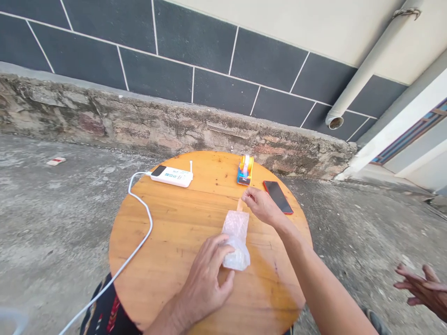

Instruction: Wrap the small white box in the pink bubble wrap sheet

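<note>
A package in clear bubble wrap (236, 224) lies on the round wooden table (167, 260), its near end puffed and loosely folded. My left hand (206, 272) holds its near left side, fingers curled onto the wrap and the thumb by the lower edge. From the far end of the package sticks out a short, see-through strip of tape (240, 204). My right hand (260, 204) is closed in a pinch at the far end of this strip; the fingertips partly hide it. Just beyond stands a blue and orange tape dispenser (245, 171) with a roll in it.
A red-edged phone (278, 197) lies right of my right hand. At the far left, a white device (172, 176) with a small antenna has a white cable (149, 214) running off the table's left edge. Another person's hands (422, 288) show at far right. A tiled wall (195, 37) stands behind.
</note>
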### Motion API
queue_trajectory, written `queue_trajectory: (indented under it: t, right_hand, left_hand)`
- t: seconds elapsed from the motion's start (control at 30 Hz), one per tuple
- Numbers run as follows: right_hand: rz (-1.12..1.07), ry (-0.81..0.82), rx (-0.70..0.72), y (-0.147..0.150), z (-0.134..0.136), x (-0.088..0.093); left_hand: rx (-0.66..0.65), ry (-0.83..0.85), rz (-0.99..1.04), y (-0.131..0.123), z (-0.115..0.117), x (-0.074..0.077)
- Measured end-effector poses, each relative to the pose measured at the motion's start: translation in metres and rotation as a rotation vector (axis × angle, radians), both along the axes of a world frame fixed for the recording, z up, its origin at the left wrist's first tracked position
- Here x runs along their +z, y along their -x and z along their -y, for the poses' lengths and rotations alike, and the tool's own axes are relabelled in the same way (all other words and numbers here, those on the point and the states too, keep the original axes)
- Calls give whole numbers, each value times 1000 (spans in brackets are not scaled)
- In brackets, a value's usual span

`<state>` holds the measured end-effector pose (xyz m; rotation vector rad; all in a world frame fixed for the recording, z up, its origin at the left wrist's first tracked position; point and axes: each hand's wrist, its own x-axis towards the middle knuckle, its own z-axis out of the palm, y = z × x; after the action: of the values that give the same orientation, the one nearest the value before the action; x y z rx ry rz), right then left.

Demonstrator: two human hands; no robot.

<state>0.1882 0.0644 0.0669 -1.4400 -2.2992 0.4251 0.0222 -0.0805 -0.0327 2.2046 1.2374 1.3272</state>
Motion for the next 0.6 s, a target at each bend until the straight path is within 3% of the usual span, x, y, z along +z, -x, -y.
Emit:
queue_trajectory:
  t: [0.13,0.6]
  right_hand:
    - [23,22,-11,0,-13,-5]
    - [101,28,-29,3,-42,-28]
  left_hand:
    - [-24,-67,21,0,1,-2]
    - [-151,4,-5,2,5,8]
